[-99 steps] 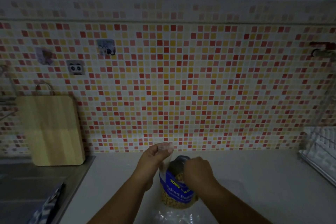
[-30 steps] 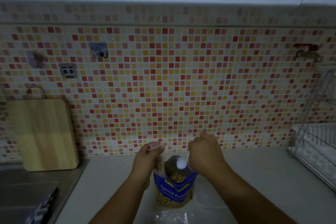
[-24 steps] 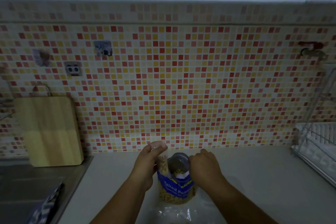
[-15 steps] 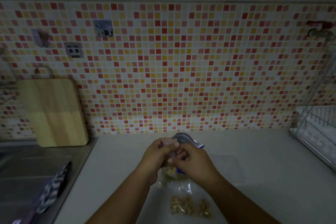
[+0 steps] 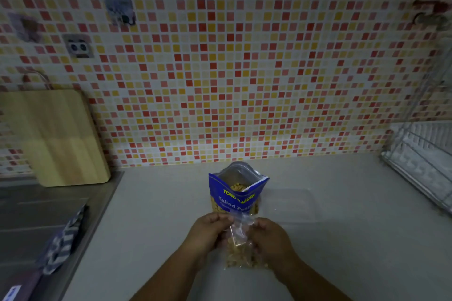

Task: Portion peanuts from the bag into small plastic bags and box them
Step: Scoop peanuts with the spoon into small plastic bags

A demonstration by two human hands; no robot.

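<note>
Two hands, the left hand (image 5: 210, 230) and the right hand (image 5: 269, 237), pinch the top of a small clear plastic bag (image 5: 241, 249) part-filled with peanuts, just in front of the blue peanut bag (image 5: 234, 193), which stands upright and open on the counter (image 5: 156, 215), nuts showing inside.

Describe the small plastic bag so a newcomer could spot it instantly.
Below the tiled wall, a blue peanut bag stands open on the counter. In front of it, the left hand and right hand pinch the small bag: clear, with peanuts showing through, not printed blue.
</note>
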